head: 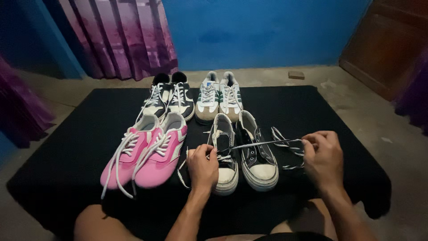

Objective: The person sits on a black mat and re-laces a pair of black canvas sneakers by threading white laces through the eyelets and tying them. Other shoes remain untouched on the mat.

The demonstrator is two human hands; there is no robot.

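Count: eight shoes in four pairs, all on a black mat point(80, 147) spread over a grey concrete floor point(392, 129). Back row: one black-and-white pair point(170, 100), laced; one white-and-green pair point(219, 99), laced. Front row: one pink pair point(145, 154) with loose white laces trailing toward the viewer; one black canvas pair with white toe caps.

Of the black pair, the left shoe point(224, 158) lies partly under the left hand; the right shoe point(256, 156) stands just beside it, its eyelets mostly empty.

One white lace point(263, 143) with dark flecks runs taut between the two hands, crossing over the right black shoe. Its slack end lies in loops on the mat near the right hand.

Left hand point(203, 166): forearm comes up from below, wrist straight, fingers curled and pinching the lace at the left shoe's eyelets.

Right hand point(322, 156): forearm enters from lower right, hand raised off the mat well to the right of the black pair, fingers closed with thumb and fingertips gripping the lace.

Backdrop: blue wall point(258, 31), purple curtain point(120, 38).
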